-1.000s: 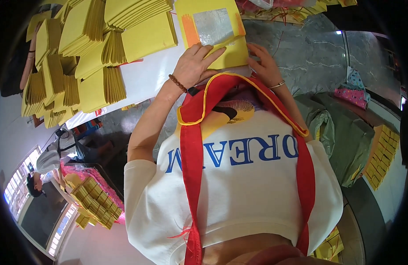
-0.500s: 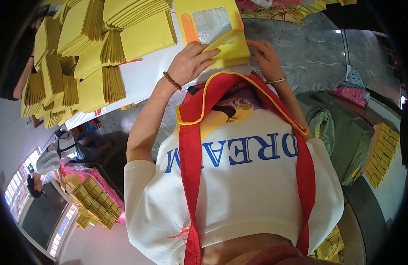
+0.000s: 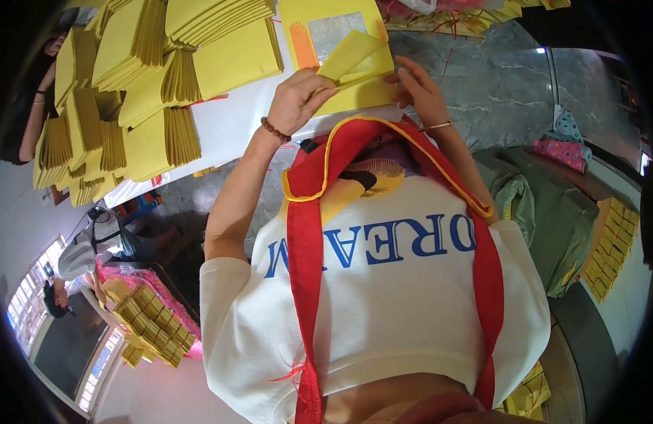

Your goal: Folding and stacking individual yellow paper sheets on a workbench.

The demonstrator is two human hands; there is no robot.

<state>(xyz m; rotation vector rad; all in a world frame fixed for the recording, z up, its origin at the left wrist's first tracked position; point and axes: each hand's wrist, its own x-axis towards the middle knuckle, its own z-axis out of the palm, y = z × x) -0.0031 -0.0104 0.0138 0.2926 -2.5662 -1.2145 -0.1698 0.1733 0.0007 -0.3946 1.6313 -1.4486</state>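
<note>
Status: many pieces are already stacked in yellow paper stacks (image 3: 150, 148) on the left of the white table (image 3: 224, 131); the one in hand is unfinished. The patched yellow sheet (image 3: 369, 95) lies at the near edge of the table, right of the stacks. Its silver patch (image 3: 326, 30) is partly covered, and the orange band (image 3: 302, 46) beside it is exposed. The yellow flap (image 3: 353, 53) is raised and angled across the patch, not laid flat. Whether flap and sheet are one piece cannot be told.

Fingers: the flap's left end is pinched between thumb and fingers by the left hand (image 3: 296, 102). On the right hand (image 3: 422, 92), fingers are loosely spread at the sheet's right edge; contact cannot be confirmed.

Delta vs 1.0 s ago: the flap was lying low under the left fingers; now its corner is lifted well up. Stacks are unchanged.
</note>
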